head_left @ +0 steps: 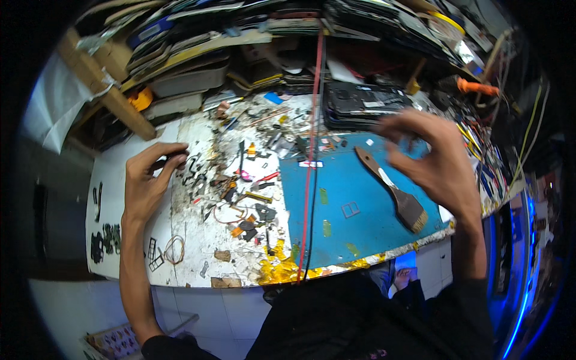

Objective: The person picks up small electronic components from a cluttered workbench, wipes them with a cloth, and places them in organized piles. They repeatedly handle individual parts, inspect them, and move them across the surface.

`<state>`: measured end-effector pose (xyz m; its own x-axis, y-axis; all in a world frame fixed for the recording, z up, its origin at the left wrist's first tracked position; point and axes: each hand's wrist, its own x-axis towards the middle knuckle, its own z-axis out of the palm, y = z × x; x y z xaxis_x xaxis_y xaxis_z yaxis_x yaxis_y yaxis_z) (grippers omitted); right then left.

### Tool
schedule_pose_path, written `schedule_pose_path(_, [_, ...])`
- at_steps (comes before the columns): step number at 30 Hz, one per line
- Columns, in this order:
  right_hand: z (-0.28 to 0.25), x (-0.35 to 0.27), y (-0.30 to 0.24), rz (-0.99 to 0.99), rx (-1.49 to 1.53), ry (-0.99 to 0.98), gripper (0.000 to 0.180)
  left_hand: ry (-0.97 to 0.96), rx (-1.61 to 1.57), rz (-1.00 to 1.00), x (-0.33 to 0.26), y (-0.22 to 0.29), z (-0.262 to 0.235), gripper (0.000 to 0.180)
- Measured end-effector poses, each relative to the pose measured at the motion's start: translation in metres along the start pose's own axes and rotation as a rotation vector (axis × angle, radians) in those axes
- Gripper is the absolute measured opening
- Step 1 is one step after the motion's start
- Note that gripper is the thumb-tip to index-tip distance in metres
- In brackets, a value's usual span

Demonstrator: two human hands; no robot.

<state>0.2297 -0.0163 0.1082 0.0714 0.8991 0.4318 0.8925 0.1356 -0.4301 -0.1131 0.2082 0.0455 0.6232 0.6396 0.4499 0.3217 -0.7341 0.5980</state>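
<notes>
Over the white left part of the bench, my left hand [146, 183] is closed in a pinch. Something small and dark seems to sit between thumb and fingers, too little of it showing to name. Loose small parts [195, 174] lie on the bench just right of those fingertips. My right hand [435, 159], a little blurred, hovers over the far right of the blue mat [306, 222], thumb and fingers curved but apart, nothing visible between them. Left of and below it, a wooden-handled brush [393, 189] rests on the mat, bristles toward the near edge. A thin rectangular frame [350, 209] lies left of the brush.
Red and black cables [312, 120] hang down across the middle. Behind the mat sits a stack of dark device panels [366, 102]. Scrap parts [246, 192] litter the bench centre; tools [486, 171] crowd the right. Packed shelves [198, 54] rise behind. Another person's hand [405, 276] shows below the bench edge.
</notes>
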Motion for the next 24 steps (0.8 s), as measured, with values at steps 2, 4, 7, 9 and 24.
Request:
schedule_pose_path(2, [-0.016,-0.022,0.017,0.274,-0.051,-0.106,0.022,-0.012,0.002,0.017,0.000,0.002,-0.001,0.018])
schedule_pose_path(4, [-0.016,-0.040,0.033,0.555,-0.024,-0.179,0.020,-0.019,0.013,0.004,0.000,0.003,-0.002,0.020])
schedule_pose_path(7, [-0.008,-0.059,0.050,0.485,-0.166,-0.140,0.020,-0.037,0.031,-0.013,0.000,0.001,-0.002,0.017])
schedule_pose_path(9, [-0.003,-0.068,0.054,0.400,-0.098,0.021,0.019,-0.014,0.049,-0.015,-0.002,-0.004,-0.001,0.013])
schedule_pose_path(24, [0.071,-0.070,-0.063,-0.448,0.740,0.310,0.034,-0.348,-0.258,-0.091,-0.041,0.085,0.019,0.018])
